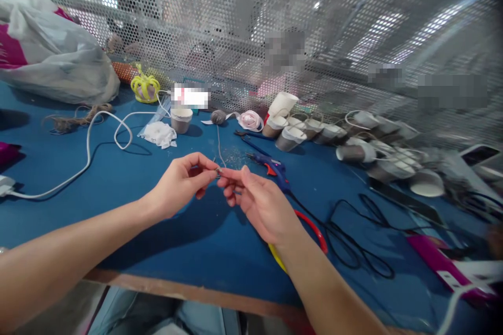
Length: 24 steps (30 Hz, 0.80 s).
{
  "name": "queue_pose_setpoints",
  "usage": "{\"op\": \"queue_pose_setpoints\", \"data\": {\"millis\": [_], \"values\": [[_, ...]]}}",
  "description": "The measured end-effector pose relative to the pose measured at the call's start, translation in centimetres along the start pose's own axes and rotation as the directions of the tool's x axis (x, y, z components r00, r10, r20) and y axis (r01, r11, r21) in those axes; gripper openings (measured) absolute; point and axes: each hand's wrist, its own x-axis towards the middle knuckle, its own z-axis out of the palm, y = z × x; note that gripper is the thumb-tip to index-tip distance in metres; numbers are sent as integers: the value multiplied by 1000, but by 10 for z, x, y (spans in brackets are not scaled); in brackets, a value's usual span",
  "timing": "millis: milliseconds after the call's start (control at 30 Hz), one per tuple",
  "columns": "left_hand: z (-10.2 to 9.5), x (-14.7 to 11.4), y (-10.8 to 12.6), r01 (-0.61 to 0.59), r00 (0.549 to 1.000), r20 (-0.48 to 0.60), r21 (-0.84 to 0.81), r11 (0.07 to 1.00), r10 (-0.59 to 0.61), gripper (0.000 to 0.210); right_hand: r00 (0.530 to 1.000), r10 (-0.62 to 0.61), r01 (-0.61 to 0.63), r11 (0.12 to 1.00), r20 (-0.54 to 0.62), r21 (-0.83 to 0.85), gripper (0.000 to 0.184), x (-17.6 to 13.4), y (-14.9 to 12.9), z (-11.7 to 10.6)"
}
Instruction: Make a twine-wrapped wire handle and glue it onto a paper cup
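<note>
My left hand [187, 180] pinches a small bit of grey yarn at the fingertips. My right hand [261, 196] meets it there, thumb pressed on the forefinger and the other fingers curled; the yarn at its fingertip is too small to see in detail. A strand of yarn [219, 144] runs from the fingers back to a grey yarn ball [218, 116]. Just beyond my right hand lies a blue glue gun [275, 167] with a red trigger. Red and yellow curved handles [314, 227] show beneath my right forearm, their other end hidden.
Paper cups [291, 137] cluster at the back right. A white paper pile [159, 134], a single cup [181, 120] and a pink ribbon roll [250, 121] stand behind my hands. Black cord [353, 241] coils at right; white cable [88, 152] crosses the left. Perforated metal mesh [220, 26] borders the back.
</note>
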Motion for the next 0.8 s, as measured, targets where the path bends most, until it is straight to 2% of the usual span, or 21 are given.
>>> {"op": "queue_pose_setpoints", "data": {"millis": [167,300,467,667,800], "values": [[1,-1,1,-1,1000,-13,-4,1000,1,16,999,-2,2,1000,-33,-4,33,1,0,0],[1,0,4,106,994,30,-149,983,-103,17,994,-33,29,999,-108,-40,33,3,1,-1],[1,-1,10,211,975,126,-281,936,-182,16,992,-44,44,999,-118,-10,31,4,3,-2],[1,-5,9,223,964,210,-286,932,-166,15,993,-51,50,999,-102,-11,32,2,3,-1],[0,-3,7,206,971,173,-248,946,-166,18,994,-49,45,998,-93,-41,35,-1,1,1]]}}
